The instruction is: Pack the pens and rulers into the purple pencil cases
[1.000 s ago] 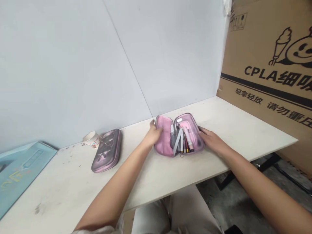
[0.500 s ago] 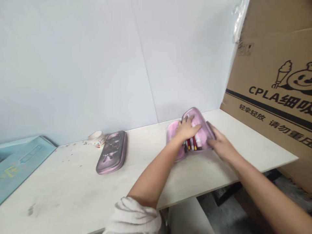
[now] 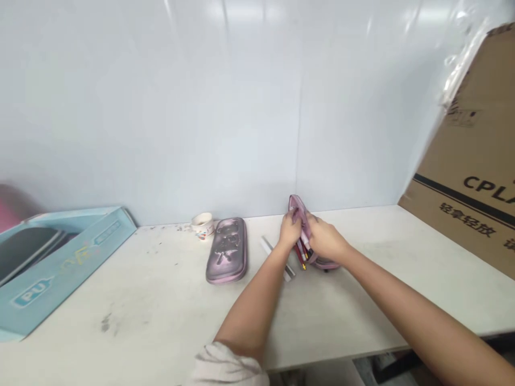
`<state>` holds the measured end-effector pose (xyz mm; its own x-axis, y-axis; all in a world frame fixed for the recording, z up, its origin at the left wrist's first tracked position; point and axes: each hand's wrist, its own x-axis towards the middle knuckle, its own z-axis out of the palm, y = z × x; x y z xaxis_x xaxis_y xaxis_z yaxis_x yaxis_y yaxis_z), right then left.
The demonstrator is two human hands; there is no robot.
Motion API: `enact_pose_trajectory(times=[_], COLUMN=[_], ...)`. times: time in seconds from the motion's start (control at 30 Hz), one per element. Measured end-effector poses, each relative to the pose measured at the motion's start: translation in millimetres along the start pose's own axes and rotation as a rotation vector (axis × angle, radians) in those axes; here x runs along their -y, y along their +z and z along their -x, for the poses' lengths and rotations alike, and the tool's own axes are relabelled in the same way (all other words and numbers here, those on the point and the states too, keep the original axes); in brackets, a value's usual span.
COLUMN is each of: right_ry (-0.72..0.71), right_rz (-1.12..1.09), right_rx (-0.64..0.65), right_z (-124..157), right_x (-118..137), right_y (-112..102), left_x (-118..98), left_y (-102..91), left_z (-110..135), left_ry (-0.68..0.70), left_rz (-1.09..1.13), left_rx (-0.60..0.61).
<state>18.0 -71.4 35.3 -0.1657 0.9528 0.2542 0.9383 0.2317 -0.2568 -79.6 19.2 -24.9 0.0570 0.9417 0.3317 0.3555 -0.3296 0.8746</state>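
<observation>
An open pink pencil case [image 3: 296,202] stands tilted on the table near the wall, its inside partly hidden by my hands. My left hand [image 3: 290,230] is closed on its left side, fingertips hidden within the fold. From the other side my right hand [image 3: 326,236] grips the case, fingers bent around it. Several pens and pencils [image 3: 301,256] poke out low between the hands, tips down. A pale flat strip like a ruler [image 3: 266,245] lies on the table just left of the case, partly behind my left forearm.
A closed purple-pink pencil case [image 3: 227,249] lies to the left, with a paper cup [image 3: 202,225] beside it. A light-blue box [image 3: 72,268] with dark items occupies the far left. The white table [image 3: 161,316] meets the wall; a large cardboard carton [image 3: 475,161] stands right.
The pencil case has turned and folded more upright between my hands. Pens now stick out below, and the pale strip shows on the table. The view has swung left.
</observation>
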Motion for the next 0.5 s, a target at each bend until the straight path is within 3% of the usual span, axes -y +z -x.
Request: enact_pose_trajectory(times=[0.13, 0.23, 0.37, 0.5], right_ry=[-0.066, -0.064, 0.039, 0.176], right_rz=[0.259, 0.325, 0.310, 0.128], right_rx=[0.073, 0.046, -0.077, -0.347], right_z=[-7.3, -10.0, -9.9, 5.4], right_x=[35.4, 35.4, -2.3, -64.7], right_y=[12.6, 7.7, -29.6, -88.4], left_x=[15.3, 16.1, 11.5, -1.3], left_y=[-30.0, -44.3, -51.0, -43.2], left_z=[13.1, 22.1, 26.1, 23.6], left_ry=[-0.113, -0.137, -0.100, -0.083], left_rz=[-0.120, -0.187, -0.189, -0.091], left_rx=[-0.029, -0.038, -0.011, 0.049])
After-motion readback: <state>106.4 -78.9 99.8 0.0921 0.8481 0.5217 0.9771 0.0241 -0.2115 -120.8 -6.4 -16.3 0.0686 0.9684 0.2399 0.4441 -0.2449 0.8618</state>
